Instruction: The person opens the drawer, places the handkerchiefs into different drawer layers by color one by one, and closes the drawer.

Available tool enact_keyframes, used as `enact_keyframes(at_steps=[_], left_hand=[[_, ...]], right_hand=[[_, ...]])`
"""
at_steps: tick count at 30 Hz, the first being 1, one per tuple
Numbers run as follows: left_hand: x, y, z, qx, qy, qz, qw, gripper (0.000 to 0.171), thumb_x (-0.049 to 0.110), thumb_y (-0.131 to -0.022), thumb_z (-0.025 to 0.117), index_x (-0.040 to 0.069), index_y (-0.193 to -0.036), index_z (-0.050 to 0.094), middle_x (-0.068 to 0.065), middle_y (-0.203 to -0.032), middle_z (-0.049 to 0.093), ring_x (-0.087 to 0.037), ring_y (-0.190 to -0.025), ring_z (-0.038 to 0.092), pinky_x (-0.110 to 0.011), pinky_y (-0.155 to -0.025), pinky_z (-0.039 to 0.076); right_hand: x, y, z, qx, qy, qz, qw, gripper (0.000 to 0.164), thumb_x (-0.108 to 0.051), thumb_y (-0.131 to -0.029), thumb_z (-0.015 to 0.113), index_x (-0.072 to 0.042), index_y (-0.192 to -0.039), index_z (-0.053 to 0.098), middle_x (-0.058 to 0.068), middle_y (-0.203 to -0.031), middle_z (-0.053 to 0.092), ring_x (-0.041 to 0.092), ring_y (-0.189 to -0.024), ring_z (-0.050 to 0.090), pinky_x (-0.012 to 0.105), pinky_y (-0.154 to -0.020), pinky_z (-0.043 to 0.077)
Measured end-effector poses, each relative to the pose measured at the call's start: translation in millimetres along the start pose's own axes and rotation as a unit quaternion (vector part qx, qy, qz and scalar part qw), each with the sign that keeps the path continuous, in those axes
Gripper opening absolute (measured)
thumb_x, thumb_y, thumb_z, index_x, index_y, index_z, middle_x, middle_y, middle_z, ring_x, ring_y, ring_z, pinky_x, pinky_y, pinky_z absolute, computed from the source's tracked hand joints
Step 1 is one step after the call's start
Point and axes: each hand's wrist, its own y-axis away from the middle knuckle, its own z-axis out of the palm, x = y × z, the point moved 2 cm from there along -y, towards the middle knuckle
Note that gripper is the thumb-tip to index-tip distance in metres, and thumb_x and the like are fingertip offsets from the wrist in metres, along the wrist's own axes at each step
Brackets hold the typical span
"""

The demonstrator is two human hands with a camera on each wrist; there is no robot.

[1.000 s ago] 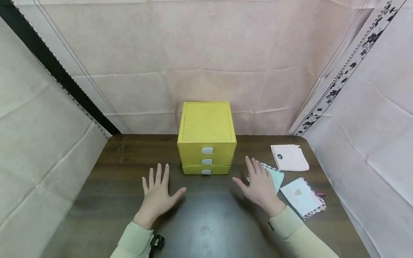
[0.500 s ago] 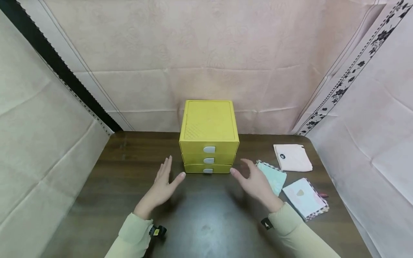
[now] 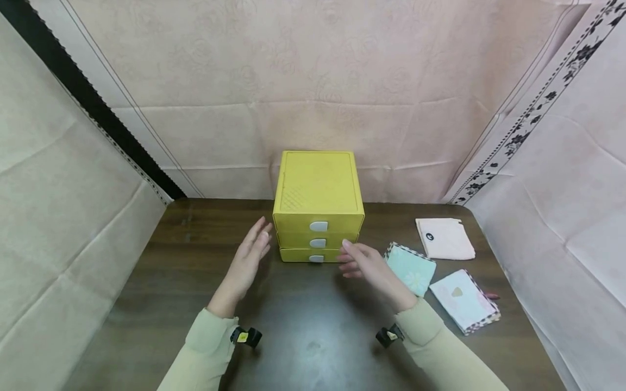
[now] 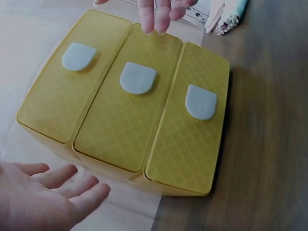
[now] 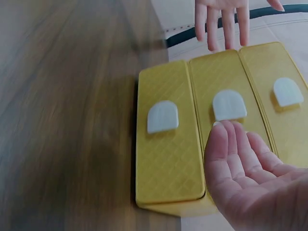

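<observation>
A yellow three-drawer desktop box (image 3: 320, 184) stands at the back of the table, its drawers closed. Each drawer front carries a white rounded pull, such as the middle pull (image 5: 229, 105). Beside the box's left side hovers my left hand (image 3: 244, 263), fingers extended and nothing in it; the left wrist view shows its palm turned up. My right hand (image 3: 374, 269) is in front of the lower right part of the box, fingers loosely bent and holding nothing. In the right wrist view its fingertips overlap the lower edge of the middle pull.
To the right lie a folded mint cloth (image 3: 413, 269) with a checked edge, a folded white cloth (image 3: 445, 239) with a small dark round mark, and a folded pale cloth (image 3: 464, 301) with a heart. A small red item (image 3: 491, 296) peeks out behind the last. Pale fabric (image 3: 313, 81) hangs behind the table.
Both hands have turned from palms-down with spread fingers to more sideways. The left has moved up beside the box; the right has moved left to the drawer fronts, uncovering the mint cloth.
</observation>
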Motion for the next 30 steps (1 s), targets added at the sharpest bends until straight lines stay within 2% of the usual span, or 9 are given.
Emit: enact_keyframes(at_steps=[5, 9, 12, 15, 22, 24, 27, 30], left_hand=[[8.7, -10.7, 1.0, 0.008, 0.037, 0.027, 0.9989, 0.061, 0.046, -0.103, 0.039, 0.013, -0.153, 0.026, -0.012, -0.152, 0.034, -0.028, -0.134, 0.04, -0.044, -0.107, 0.035], [17.3, -20.2, 1.9, 0.021, 0.028, 0.021, 0.9992, 0.062, 0.049, -0.101, 0.043, 0.012, -0.15, 0.035, -0.008, -0.15, 0.038, -0.023, -0.13, 0.045, -0.041, -0.105, 0.038], [23.8, -27.0, 2.2, 0.03, 0.022, 0.01, 0.9992, 0.062, 0.051, -0.099, 0.044, 0.011, -0.147, 0.04, -0.007, -0.148, 0.041, -0.021, -0.128, 0.048, -0.039, -0.104, 0.04], [29.7, -35.2, 1.7, 0.04, 0.029, 0.009, 0.9987, 0.061, 0.052, -0.099, 0.044, 0.012, -0.145, 0.044, -0.006, -0.146, 0.044, -0.021, -0.128, 0.048, -0.041, -0.104, 0.04], [32.6, -52.0, 0.7, 0.083, 0.011, 0.001, 0.9965, 0.054, 0.05, -0.098, 0.05, 0.021, -0.142, 0.05, -0.001, -0.14, 0.05, -0.016, -0.125, 0.05, -0.042, -0.102, 0.042], [30.4, -54.4, 0.8, 0.09, 0.01, -0.002, 0.9959, 0.051, 0.047, -0.098, 0.053, 0.023, -0.143, 0.049, 0.0, -0.139, 0.051, -0.016, -0.123, 0.05, -0.042, -0.102, 0.043], [26.0, -55.9, 1.8, 0.093, 0.042, -0.007, 0.9948, 0.048, 0.043, -0.097, 0.056, 0.027, -0.142, 0.049, 0.001, -0.139, 0.05, -0.016, -0.123, 0.05, -0.04, -0.103, 0.041], [22.4, -57.6, 3.5, 0.091, 0.076, -0.013, 0.9928, 0.048, 0.043, -0.097, 0.057, 0.031, -0.142, 0.049, 0.004, -0.141, 0.048, -0.015, -0.125, 0.048, -0.039, -0.106, 0.038]], right_hand=[[-1, -6, 11, -0.023, -0.036, 0.002, 0.999, 0.077, -0.062, -0.09, 0.053, 0.006, -0.127, 0.054, 0.026, -0.119, 0.06, 0.032, -0.1, 0.063, 0.043, -0.085, 0.054], [-4, -11, 20, -0.038, -0.082, 0.006, 0.996, 0.074, -0.058, -0.093, 0.054, 0.006, -0.129, 0.051, 0.026, -0.121, 0.058, 0.035, -0.104, 0.06, 0.043, -0.088, 0.053], [-7, -13, 26, -0.048, -0.137, 0.016, 0.989, 0.072, -0.055, -0.094, 0.054, 0.005, -0.132, 0.048, 0.026, -0.125, 0.056, 0.034, -0.106, 0.059, 0.041, -0.089, 0.052], [-9, -15, 33, -0.062, -0.194, 0.025, 0.979, 0.074, -0.056, -0.093, 0.054, 0.004, -0.136, 0.044, 0.025, -0.128, 0.054, 0.03, -0.105, 0.058, 0.039, -0.089, 0.051], [-13, -22, 45, -0.106, -0.336, 0.048, 0.934, 0.074, -0.054, -0.094, 0.054, -0.001, -0.142, 0.037, 0.008, -0.114, 0.058, 0.02, -0.094, 0.058, 0.03, -0.081, 0.049], [-14, -24, 47, -0.115, -0.351, 0.052, 0.928, 0.072, -0.053, -0.094, 0.054, -0.003, -0.142, 0.036, 0.007, -0.111, 0.059, 0.017, -0.09, 0.057, 0.028, -0.079, 0.049], [-15, -26, 49, -0.117, -0.353, 0.047, 0.927, 0.068, -0.051, -0.095, 0.053, -0.003, -0.142, 0.038, 0.006, -0.108, 0.059, 0.017, -0.088, 0.056, 0.027, -0.077, 0.049], [-18, -28, 50, -0.101, -0.342, 0.034, 0.934, 0.065, -0.049, -0.095, 0.054, -0.003, -0.139, 0.041, 0.006, -0.105, 0.06, 0.016, -0.086, 0.056, 0.027, -0.076, 0.049]])
